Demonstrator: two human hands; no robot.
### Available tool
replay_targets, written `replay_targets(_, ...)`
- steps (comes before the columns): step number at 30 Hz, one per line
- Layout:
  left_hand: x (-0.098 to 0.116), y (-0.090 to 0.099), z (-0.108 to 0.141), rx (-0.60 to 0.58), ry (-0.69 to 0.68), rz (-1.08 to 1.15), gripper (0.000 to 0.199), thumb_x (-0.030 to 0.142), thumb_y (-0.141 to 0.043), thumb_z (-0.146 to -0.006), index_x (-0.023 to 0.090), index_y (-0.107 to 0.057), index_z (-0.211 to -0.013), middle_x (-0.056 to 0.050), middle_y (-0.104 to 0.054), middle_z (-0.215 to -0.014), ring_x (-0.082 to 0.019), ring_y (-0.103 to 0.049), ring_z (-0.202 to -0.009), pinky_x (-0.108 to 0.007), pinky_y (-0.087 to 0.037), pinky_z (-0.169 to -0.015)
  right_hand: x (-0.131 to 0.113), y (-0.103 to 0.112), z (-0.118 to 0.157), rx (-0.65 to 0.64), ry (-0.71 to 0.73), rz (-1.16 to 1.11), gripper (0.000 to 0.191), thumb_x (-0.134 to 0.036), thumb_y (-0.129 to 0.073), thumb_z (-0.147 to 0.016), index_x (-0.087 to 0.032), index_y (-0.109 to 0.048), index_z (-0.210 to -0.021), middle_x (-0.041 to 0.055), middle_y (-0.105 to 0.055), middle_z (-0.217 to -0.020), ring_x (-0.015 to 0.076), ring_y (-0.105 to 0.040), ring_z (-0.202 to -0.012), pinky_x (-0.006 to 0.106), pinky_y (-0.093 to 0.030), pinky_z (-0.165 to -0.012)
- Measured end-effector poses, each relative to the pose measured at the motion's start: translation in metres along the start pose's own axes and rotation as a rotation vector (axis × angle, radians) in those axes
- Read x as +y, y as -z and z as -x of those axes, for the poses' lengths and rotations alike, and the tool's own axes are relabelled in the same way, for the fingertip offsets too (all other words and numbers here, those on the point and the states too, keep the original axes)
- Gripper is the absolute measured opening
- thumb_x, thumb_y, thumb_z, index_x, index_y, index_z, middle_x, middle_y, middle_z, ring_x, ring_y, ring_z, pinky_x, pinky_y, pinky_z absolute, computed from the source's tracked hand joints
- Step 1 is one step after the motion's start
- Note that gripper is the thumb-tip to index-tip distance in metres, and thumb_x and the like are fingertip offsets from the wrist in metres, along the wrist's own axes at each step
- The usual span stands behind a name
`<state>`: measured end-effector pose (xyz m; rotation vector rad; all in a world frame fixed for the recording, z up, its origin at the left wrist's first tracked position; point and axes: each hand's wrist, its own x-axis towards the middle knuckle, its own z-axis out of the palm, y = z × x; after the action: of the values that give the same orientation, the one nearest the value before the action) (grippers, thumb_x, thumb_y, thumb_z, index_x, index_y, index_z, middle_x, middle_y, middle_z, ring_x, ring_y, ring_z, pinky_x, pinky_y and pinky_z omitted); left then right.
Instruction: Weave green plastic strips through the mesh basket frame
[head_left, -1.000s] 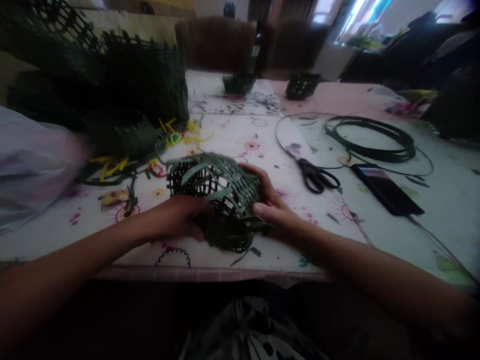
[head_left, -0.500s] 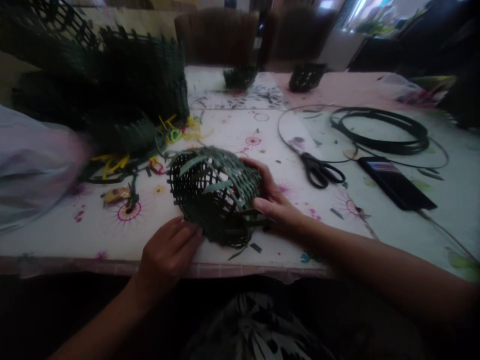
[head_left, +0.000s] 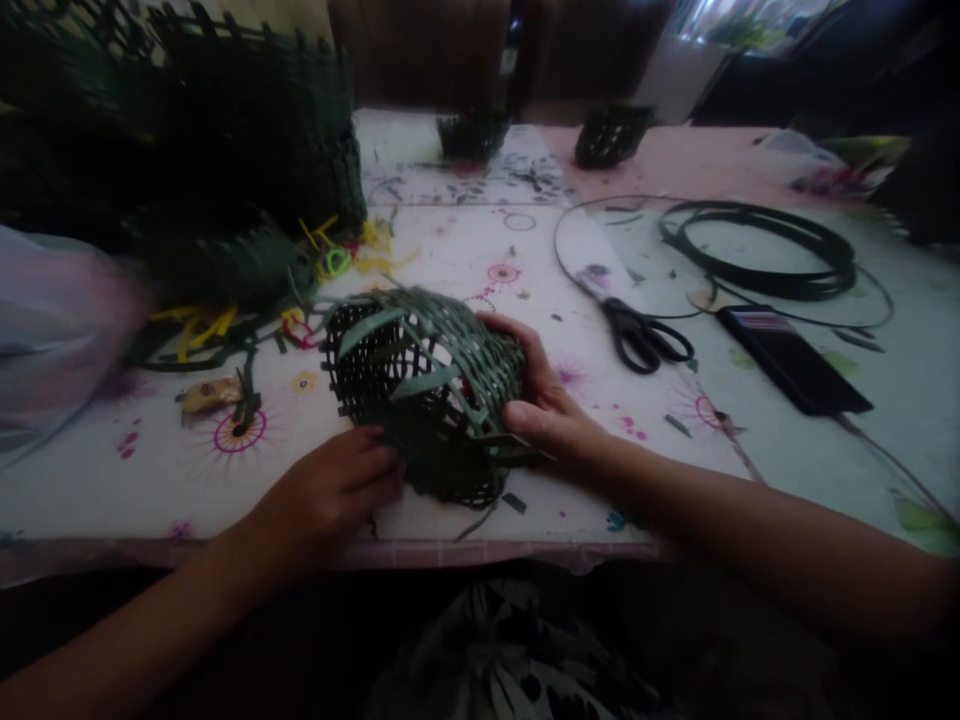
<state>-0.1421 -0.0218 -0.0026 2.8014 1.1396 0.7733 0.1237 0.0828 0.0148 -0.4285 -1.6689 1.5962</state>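
**Half-woven green basket held on its side at the desk's near edge**

The half-woven basket (head_left: 424, 395) of flat green strips lies on its side on the desk, near the front edge and in front of the person. Its long axis runs roughly left to right, with an open lattice end pointing left and the rounded end pointing right, into the right hand. A denser woven patch sits low on the side nearest the person, and loose strip ends stick out toward the lower right and downward. The inside is too dark to make out.

The right hand (head_left: 547, 405) cups the rounded end, thumb over the top and fingers curled under, gripping the weave. The left hand (head_left: 330, 490) lies against the lower left side, fingers close together and curved, their tips on the strips. Whether it pinches a strip is hidden.

Scraps of yellow strip (head_left: 195, 325) lie left of the basket, beside a large dark woven basket (head_left: 247, 150), which is blurred and cut off by the top of the view. To the right are black-handled scissors (head_left: 641, 335), a dark coil of strip (head_left: 757, 250) and a phone (head_left: 791, 360) with a cable. Two small woven pieces (head_left: 472, 135) (head_left: 611, 135) stand at the far end of the desk (head_left: 150, 500). A pale blurred shape (head_left: 45, 330) at the left edge is hard to identify.
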Motion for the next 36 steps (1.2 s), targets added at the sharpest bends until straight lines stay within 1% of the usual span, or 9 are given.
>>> replay_targets(4, -0.001, 0.004, -0.010, -0.053, -0.087, -0.041, 0.022, 0.010, -0.052, -0.094, 0.019, -0.069, -0.105, -0.007, -0.071, -0.108, -0.019, -0.066, -0.104, -0.040, -0.046, -0.112, -0.002, -0.002, 0.001, 0.022, -0.057, 0.013, 0.078, -0.057, -0.070, -0.078, -0.037, -0.035, -0.144, 0.0052, -0.046, -0.143, 0.0307, -0.041, -0.135, 0.054, -0.041, -0.110)
replay_targets(9, 0.003, 0.004, -0.008, 0.016, 0.037, -0.035, 0.020, 0.012, -0.056, -0.093, 0.022, -0.071, -0.101, -0.004, -0.072, -0.101, -0.018, -0.065, -0.101, -0.049, -0.037, -0.116, 0.000, 0.000, 0.000, 0.022, -0.021, 0.010, 0.077, -0.058, -0.070, -0.077, -0.036, -0.036, -0.142, 0.0049, -0.044, -0.144, 0.0303, -0.043, -0.133, 0.055, -0.036, -0.114)
replay_targets(13, 0.015, 0.009, 0.004, 0.169, 0.414, -0.073, 0.017, 0.033, -0.061, -0.093, 0.021, -0.073, -0.093, -0.005, -0.068, -0.092, -0.019, -0.063, -0.088, -0.034, -0.052, -0.084, 0.002, 0.003, 0.001, 0.009, -0.012, -0.024, 0.072, -0.054, -0.070, -0.079, -0.039, -0.036, -0.141, 0.0030, -0.043, -0.145, 0.0286, -0.043, -0.134, 0.051, -0.039, -0.113)
replay_targets(15, 0.024, 0.012, 0.007, 0.135, 0.657, -0.020, 0.024, 0.038, -0.057, -0.093, 0.021, -0.071, -0.085, -0.004, -0.066, -0.084, -0.018, -0.062, -0.080, -0.030, -0.049, -0.072, 0.002, 0.003, 0.002, 0.011, -0.025, -0.024, 0.073, -0.055, -0.070, -0.079, -0.039, -0.036, -0.141, 0.0031, -0.042, -0.144, 0.0289, -0.043, -0.135, 0.050, -0.041, -0.111)
replay_targets(21, 0.044, 0.007, -0.015, -0.046, 0.992, 0.381, 0.030, 0.046, -0.056, -0.089, 0.023, -0.074, -0.090, -0.002, -0.072, -0.086, -0.020, -0.065, -0.080, -0.031, -0.048, -0.075, 0.004, 0.001, 0.003, 0.089, -0.028, -0.049, 0.076, -0.056, -0.071, -0.077, -0.040, -0.034, -0.142, 0.0046, -0.046, -0.140, 0.0297, -0.047, -0.130, 0.050, -0.047, -0.105)
replay_targets(24, 0.042, -0.003, -0.035, 0.052, 1.212, 0.682, 0.037, 0.052, -0.059, -0.083, 0.018, -0.072, -0.090, -0.004, -0.070, -0.075, -0.019, -0.062, -0.063, -0.028, -0.045, -0.056, 0.006, 0.003, 0.001, 0.181, -0.010, -0.099, 0.070, -0.050, -0.069, -0.079, -0.040, -0.035, -0.139, 0.0048, -0.050, -0.135, 0.0278, -0.054, -0.119, 0.047, -0.053, -0.094)
replay_targets(26, 0.039, -0.009, -0.050, 0.231, 1.307, 0.908, 0.040, 0.053, -0.068, -0.075, 0.016, -0.069, -0.088, -0.006, -0.071, -0.080, -0.018, -0.063, -0.065, -0.026, -0.045, -0.052, 0.006, 0.007, -0.001, 0.234, -0.019, -0.153, 0.060, -0.046, -0.064, -0.084, -0.041, -0.035, -0.137, 0.0045, -0.053, -0.128, 0.0237, -0.059, -0.104, 0.041, -0.057, -0.080)
replay_targets(30, 0.032, -0.016, -0.078, 0.553, 1.289, 1.297, 0.038, 0.045, -0.079, -0.070, 0.013, -0.067, -0.087, -0.009, -0.073, -0.089, -0.017, -0.067, -0.073, -0.026, -0.053, -0.061, 0.003, 0.018, -0.006, 0.301, -0.036, -0.229, 0.048, -0.039, -0.056, -0.091, -0.040, -0.036, -0.135, 0.0016, -0.056, -0.109, 0.0154, -0.055, -0.078, 0.029, -0.053, -0.060)
replay_targets(36, 0.025, -0.025, -0.102, 0.554, 1.294, 1.500, 0.030, 0.043, -0.071, -0.082, 0.015, -0.061, -0.082, 0.000, -0.062, -0.063, -0.011, -0.055, -0.049, -0.023, -0.047, -0.048, -0.009, 0.033, -0.014, 0.334, 0.033, -0.211, 0.045, -0.044, -0.051, -0.093, -0.042, -0.036, -0.135, 0.0015, -0.057, -0.116, 0.0172, -0.057, -0.081, 0.031, -0.053, -0.063)
